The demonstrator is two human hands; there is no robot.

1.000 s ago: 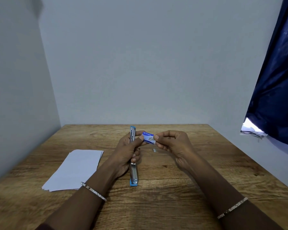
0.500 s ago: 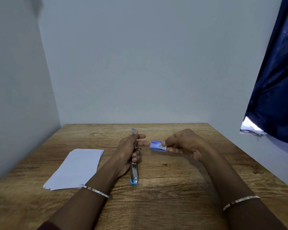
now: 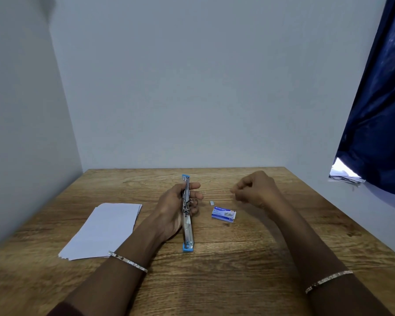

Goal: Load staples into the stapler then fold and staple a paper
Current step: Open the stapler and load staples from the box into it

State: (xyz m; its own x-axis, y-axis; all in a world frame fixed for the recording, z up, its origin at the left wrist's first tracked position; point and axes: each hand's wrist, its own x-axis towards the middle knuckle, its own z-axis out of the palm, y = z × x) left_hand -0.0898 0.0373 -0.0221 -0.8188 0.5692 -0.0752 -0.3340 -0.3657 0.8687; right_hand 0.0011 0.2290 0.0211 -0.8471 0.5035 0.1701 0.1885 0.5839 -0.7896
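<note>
On the left of the worktop: your paper stack (image 3: 103,231) lies flat, its sheets slightly fanned. Paper is light and limp, so I judge you should lift one sheet by a corner.
Left hand: your left hand (image 3: 173,208) grips the stapler at its middle, fingers curled round the hinge.
Stapler: the stapler (image 3: 187,215) is swung open to full length, its near blue end touching the worktop and its far end pointing away from you. It looks stiff, metal and smooth. Hold it at the hinge, clear of the open channel.
Staple strip: a short staple strip (image 3: 211,202) lies loose just beside the stapler. It is likely brittle and tiny, so pinch it by its long sides.
Staple box: the staple box (image 3: 224,215) rests flat near the strip. It is light card and easy to crush.
Right hand: your right hand (image 3: 255,190) hovers beyond the box, fingers curled in. Whether it pinches anything I cannot tell.
Worktop: the worktop (image 3: 237,270) is wood-grained, level and matt.
Room: pale plain walls (image 3: 192,87) close in behind and at the left, and a dark blue curtain (image 3: 379,110) hangs at the right.
</note>
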